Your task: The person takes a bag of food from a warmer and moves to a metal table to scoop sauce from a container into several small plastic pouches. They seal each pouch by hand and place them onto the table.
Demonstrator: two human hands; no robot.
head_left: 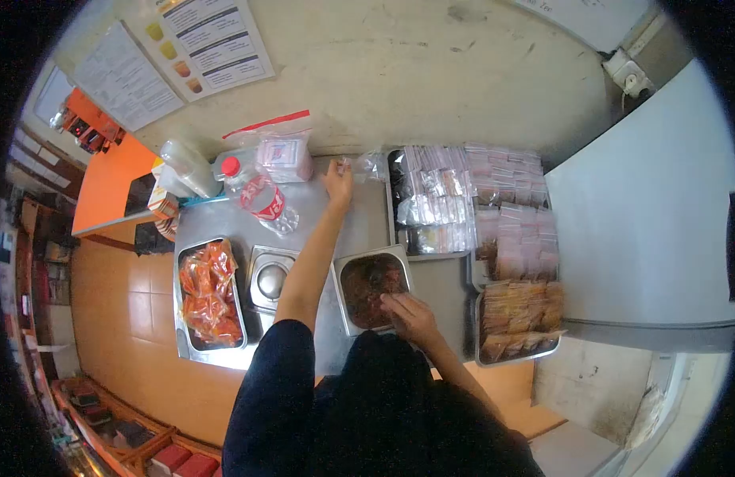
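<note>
My left hand point(338, 183) is stretched forward to the back of the steel table, its fingers closed at the edge of some clear plastic bags point(371, 165) by the wall. My right hand point(411, 316) is over the near right side of a square steel pan point(342, 296) that holds a dark reddish-brown food point(369, 285). Its fingers are bent together at the food; whatever they grip, if anything, is too small to make out. A clear plastic bottle point(264, 199) with a red cap and red label stands left of my left hand.
Left on the table point(312, 246) are a tray of orange-red packets point(210, 294) and a small steel pan with a lid point(270, 278). Trays of packed sachets point(435, 187) line the right side, with brown sachets point(520, 314) nearest. Beyond them stands a fridge point(646, 215).
</note>
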